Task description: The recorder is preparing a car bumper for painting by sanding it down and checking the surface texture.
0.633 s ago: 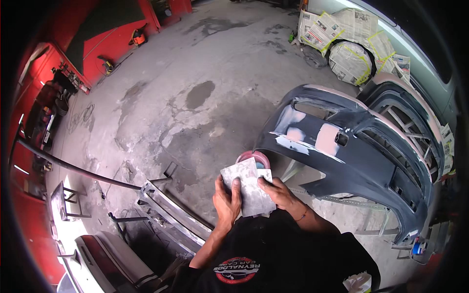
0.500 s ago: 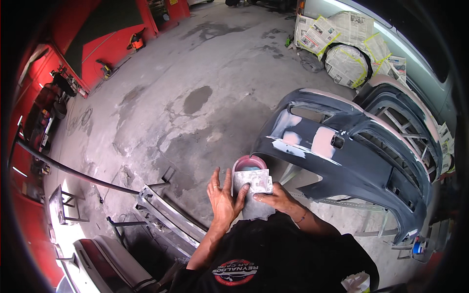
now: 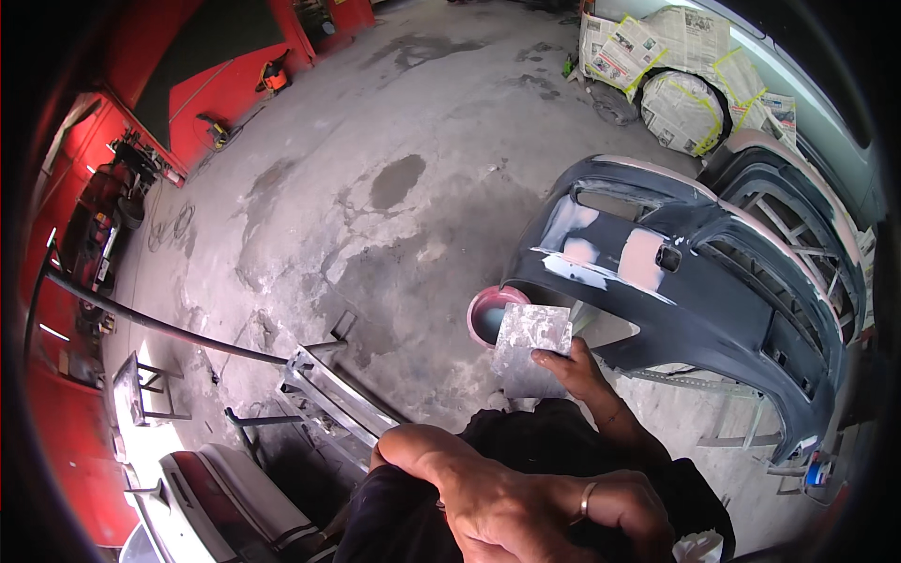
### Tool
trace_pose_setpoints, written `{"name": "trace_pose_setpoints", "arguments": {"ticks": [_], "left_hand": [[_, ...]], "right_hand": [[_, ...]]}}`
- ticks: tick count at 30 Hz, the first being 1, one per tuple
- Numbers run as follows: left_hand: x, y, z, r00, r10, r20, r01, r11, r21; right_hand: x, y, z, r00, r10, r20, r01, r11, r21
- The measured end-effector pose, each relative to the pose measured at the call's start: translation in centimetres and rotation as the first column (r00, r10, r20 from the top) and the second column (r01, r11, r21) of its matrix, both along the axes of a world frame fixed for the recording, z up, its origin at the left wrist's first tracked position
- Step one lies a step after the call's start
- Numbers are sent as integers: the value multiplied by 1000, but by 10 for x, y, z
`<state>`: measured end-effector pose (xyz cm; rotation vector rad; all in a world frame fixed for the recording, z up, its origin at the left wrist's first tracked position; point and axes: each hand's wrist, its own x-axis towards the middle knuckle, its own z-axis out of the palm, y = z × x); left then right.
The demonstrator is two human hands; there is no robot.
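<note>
Hold the thin, speckled grey sheet (image 3: 533, 328) level before your dark shirt (image 3: 526, 436), where it overlaps the round pink bucket (image 3: 481, 308) in view; your right hand (image 3: 584, 373) pinches its edge, thumb on top; your left hand (image 3: 516, 514) is close to the camera, its grip unclear; beyond, a curved, dark bumper (image 3: 699, 305) bears matte pink and white patches

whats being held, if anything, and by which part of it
The right hand holds a scuffed grey plate by its lower right edge; whether the left hand holds anything cannot be told.
</note>
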<state>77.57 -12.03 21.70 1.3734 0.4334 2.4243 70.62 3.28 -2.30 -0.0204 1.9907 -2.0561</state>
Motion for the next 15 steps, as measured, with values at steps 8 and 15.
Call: {"name": "trace_pose_setpoints", "arguments": {"ticks": [8,15], "left_hand": [[-22,19,-38,954,197,-227,-156,970,185],[-29,23,-19,751,516,-412,-498,852,160]], "right_hand": [[21,17,-9,991,-83,105,86,996,-30],[12,17,-7,997,-68,27,67,998,20]]}}
